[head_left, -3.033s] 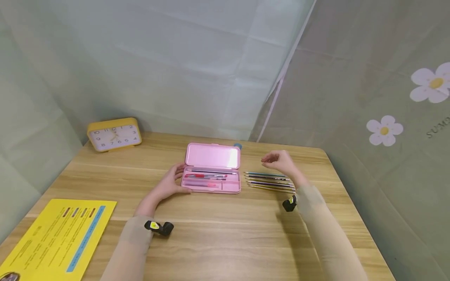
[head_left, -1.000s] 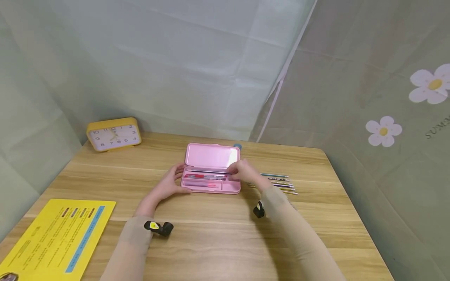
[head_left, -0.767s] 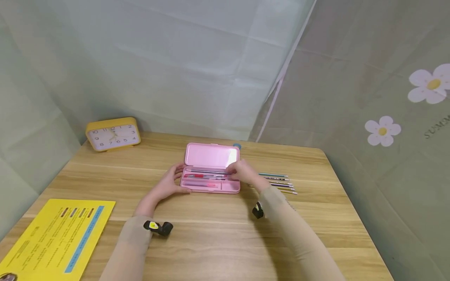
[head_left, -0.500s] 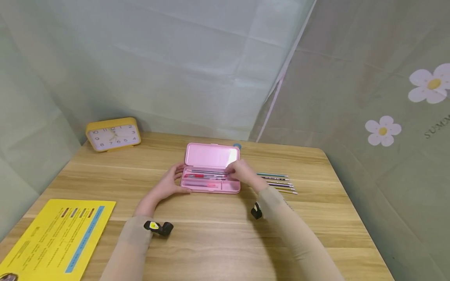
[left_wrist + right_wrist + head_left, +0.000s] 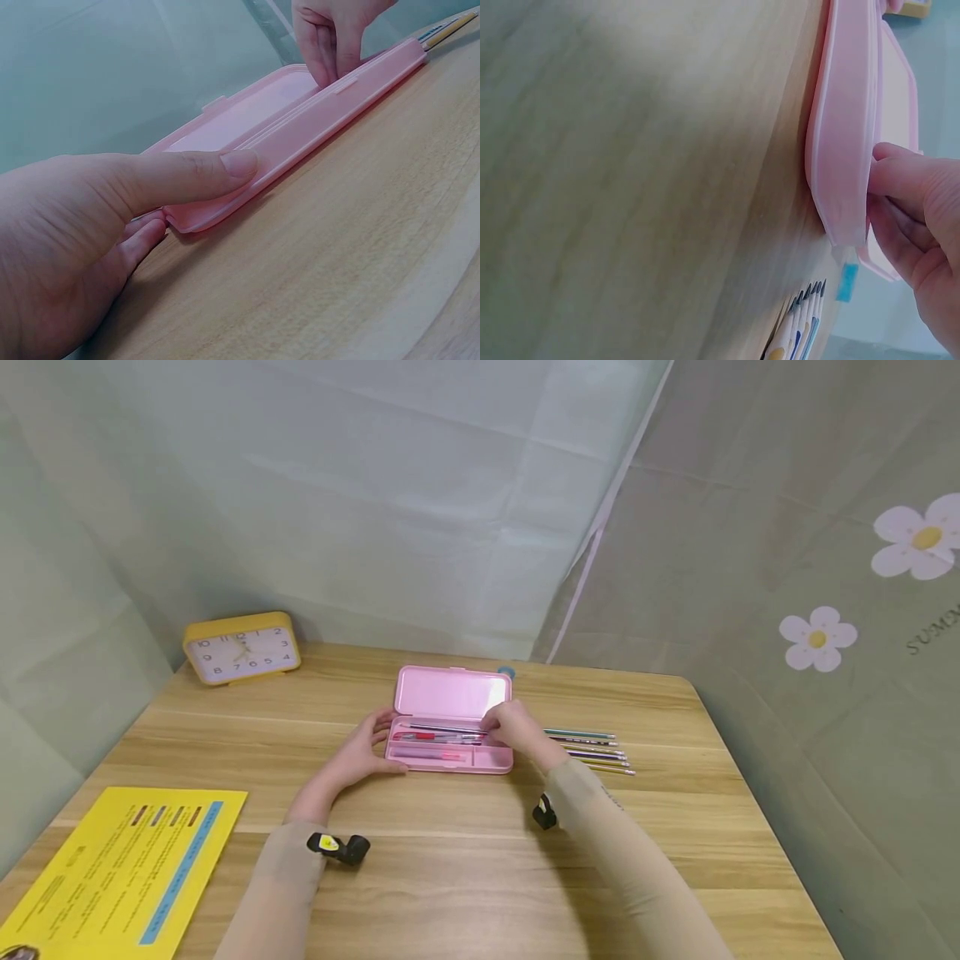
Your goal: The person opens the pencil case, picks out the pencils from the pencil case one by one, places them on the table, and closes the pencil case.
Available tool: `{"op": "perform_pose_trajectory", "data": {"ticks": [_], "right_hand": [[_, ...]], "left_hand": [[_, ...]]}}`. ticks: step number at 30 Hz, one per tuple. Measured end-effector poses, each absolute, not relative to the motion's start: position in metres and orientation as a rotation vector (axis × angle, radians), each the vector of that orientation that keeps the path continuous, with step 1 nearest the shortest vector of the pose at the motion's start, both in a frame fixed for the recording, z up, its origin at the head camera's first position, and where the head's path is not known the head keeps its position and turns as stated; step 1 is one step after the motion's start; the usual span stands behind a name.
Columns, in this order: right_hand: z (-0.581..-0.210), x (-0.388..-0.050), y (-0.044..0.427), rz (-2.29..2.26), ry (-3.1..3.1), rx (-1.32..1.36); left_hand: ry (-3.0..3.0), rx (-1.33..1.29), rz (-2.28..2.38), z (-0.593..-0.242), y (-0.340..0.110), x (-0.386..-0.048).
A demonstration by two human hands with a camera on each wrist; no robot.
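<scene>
A pink pencil case (image 5: 491, 769) lies with its lid raised on the table. At its left end my left hand (image 5: 358, 750) grips it, thumb on the front wall and fingers round the end. Inside are a dark pencil (image 5: 442, 727) in the back, a red-and-clear pen (image 5: 427, 737) and a pink pen (image 5: 431, 755) in the front compartment. My right hand (image 5: 517, 727) reaches in at the right end, thumb and fingers pinching the dark pencil's end; the fingertips are hidden behind the wall in the right wrist view.
Several pencils (image 5: 600, 756) lie in a row right of the case, partly behind the right arm. A small blue round thing (image 5: 507, 672) sits behind the lid. A yellow clock (image 5: 243, 647) stands at back left, a yellow booklet (image 5: 127, 860) at front left.
From beyond the row of pencils, my right hand has moved left into the case and taken hold of the dark pencil's end. The left hand has stayed on the case.
</scene>
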State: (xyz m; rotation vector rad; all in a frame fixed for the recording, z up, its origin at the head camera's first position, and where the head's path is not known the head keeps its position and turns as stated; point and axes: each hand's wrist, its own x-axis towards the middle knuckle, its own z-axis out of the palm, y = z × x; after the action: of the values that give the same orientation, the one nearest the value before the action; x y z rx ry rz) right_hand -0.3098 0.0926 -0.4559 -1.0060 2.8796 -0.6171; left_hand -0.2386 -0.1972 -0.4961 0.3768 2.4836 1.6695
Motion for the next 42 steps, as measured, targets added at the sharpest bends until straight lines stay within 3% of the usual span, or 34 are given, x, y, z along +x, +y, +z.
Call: {"op": "perform_pose_trajectory", "data": {"ticks": [42], "right_hand": [[-0.4577,-0.3064,0.0938,-0.630,2.864,-0.985]], "left_hand": [[2.469,0.401,1.727,-0.5012,-0.1973,-0.2413]]}}
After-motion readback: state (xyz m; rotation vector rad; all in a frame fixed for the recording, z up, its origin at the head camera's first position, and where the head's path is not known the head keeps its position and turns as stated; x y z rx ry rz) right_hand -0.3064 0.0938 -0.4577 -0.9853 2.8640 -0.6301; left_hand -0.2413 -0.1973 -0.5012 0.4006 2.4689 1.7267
